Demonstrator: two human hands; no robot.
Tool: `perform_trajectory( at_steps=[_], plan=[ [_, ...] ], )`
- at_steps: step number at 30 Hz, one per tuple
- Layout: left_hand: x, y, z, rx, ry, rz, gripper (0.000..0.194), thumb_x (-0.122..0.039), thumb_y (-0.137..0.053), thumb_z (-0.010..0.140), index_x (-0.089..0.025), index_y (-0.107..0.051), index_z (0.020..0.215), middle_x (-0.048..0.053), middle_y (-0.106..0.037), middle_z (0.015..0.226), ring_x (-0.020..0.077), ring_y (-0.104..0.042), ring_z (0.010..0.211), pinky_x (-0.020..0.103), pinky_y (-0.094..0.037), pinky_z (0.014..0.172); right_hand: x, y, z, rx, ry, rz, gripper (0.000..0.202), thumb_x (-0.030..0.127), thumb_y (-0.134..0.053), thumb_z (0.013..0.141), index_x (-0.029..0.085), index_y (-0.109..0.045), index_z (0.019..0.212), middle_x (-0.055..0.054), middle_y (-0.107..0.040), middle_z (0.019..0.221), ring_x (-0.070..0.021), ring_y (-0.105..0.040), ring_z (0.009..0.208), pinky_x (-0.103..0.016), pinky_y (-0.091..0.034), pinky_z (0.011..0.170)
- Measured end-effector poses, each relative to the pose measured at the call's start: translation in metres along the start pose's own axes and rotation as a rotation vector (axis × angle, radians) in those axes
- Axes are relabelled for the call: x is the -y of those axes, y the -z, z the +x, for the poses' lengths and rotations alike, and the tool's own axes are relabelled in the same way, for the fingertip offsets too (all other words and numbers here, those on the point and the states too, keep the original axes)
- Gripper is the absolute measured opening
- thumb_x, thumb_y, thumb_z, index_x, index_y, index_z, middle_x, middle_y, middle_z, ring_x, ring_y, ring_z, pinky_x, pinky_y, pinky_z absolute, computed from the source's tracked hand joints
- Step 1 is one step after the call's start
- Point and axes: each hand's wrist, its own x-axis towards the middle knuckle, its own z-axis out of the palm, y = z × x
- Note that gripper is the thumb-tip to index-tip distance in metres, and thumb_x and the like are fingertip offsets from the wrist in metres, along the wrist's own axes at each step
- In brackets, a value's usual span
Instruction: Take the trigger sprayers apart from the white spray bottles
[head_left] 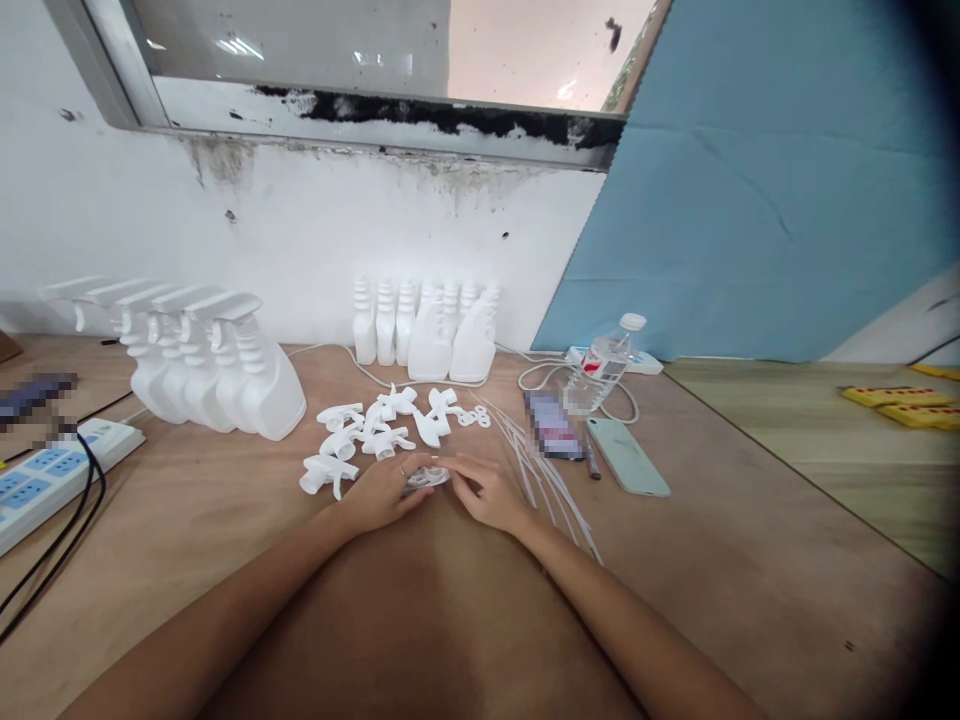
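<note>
Low over the wooden table, my left hand (386, 493), a ring on one finger, is closed around a white trigger spray head (427, 478), partly covered by the fingers. My right hand (487, 492) meets it from the right with fingers pinched at the spray head's end; whatever lies between those fingertips is hidden. Several loose spray heads (388, 441) lie in a pile just beyond my hands. Small white rings (474, 416) sit to the right of the pile. Thin white tubes (536, 470) are spread beside my right hand.
Spray bottles with heads fitted (217, 385) stand at left; headless bottles (450, 340) stand by the wall. A power strip (52, 475) with black cables lies left. At right are a water bottle (600, 370), a phone (553, 425), a marker (592, 462) and a pale green phone (628, 457).
</note>
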Motion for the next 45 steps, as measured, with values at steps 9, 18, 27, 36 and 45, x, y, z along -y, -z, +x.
perform_trajectory(
  at_steps=[9, 18, 27, 36, 45],
  plan=[
    [-0.001, 0.002, 0.002, 0.014, -0.030, 0.051, 0.022, -0.030, -0.047, 0.090, -0.022, -0.051, 0.111, 0.005, -0.062, 0.107, 0.0197, -0.058, 0.096, 0.031, -0.045, 0.083, 0.001, 0.002, 0.001, 0.024, -0.028, -0.031, 0.026, 0.015, -0.042, 0.088, 0.023, -0.062, 0.103, -0.005, -0.068, 0.087, -0.0167, -0.063, 0.076, -0.030, -0.050, 0.074],
    [-0.004, 0.006, 0.004, 0.041, -0.044, 0.056, 0.025, -0.031, -0.044, 0.092, -0.023, -0.052, 0.114, 0.006, -0.063, 0.104, 0.0194, -0.058, 0.096, 0.030, -0.045, 0.084, -0.005, -0.001, -0.002, 0.089, 0.058, -0.242, 0.037, 0.012, -0.044, 0.085, 0.021, -0.059, 0.118, -0.008, -0.071, 0.088, -0.0193, -0.064, 0.074, -0.030, -0.048, 0.071],
    [-0.002, 0.004, 0.006, 0.037, -0.054, 0.066, 0.019, -0.028, -0.048, 0.090, -0.021, -0.053, 0.107, 0.006, -0.063, 0.102, 0.0194, -0.059, 0.094, 0.029, -0.045, 0.081, 0.000, -0.002, -0.001, 0.061, 0.009, -0.223, 0.032, 0.012, -0.042, 0.085, 0.020, -0.060, 0.110, -0.006, -0.071, 0.084, -0.0179, -0.066, 0.072, -0.027, -0.047, 0.069],
    [0.007, -0.006, 0.003, -0.022, 0.002, -0.102, 0.041, -0.034, -0.048, 0.089, -0.020, -0.035, 0.125, 0.009, -0.063, 0.114, 0.0219, -0.061, 0.105, 0.033, -0.048, 0.088, 0.026, -0.010, 0.003, 0.149, -0.206, -0.451, 0.040, 0.015, -0.044, 0.086, 0.016, -0.051, 0.125, -0.010, -0.072, 0.090, -0.0215, -0.066, 0.071, -0.028, -0.044, 0.064],
    [0.003, -0.004, 0.003, -0.011, 0.026, -0.093, 0.039, -0.033, -0.050, 0.088, -0.020, -0.038, 0.123, 0.008, -0.064, 0.111, 0.0219, -0.062, 0.100, 0.033, -0.048, 0.086, 0.012, 0.000, 0.000, 0.119, -0.131, -0.181, 0.039, 0.013, -0.041, 0.085, 0.023, -0.056, 0.120, -0.004, -0.071, 0.094, -0.0169, -0.066, 0.078, -0.026, -0.046, 0.071]
  ],
)
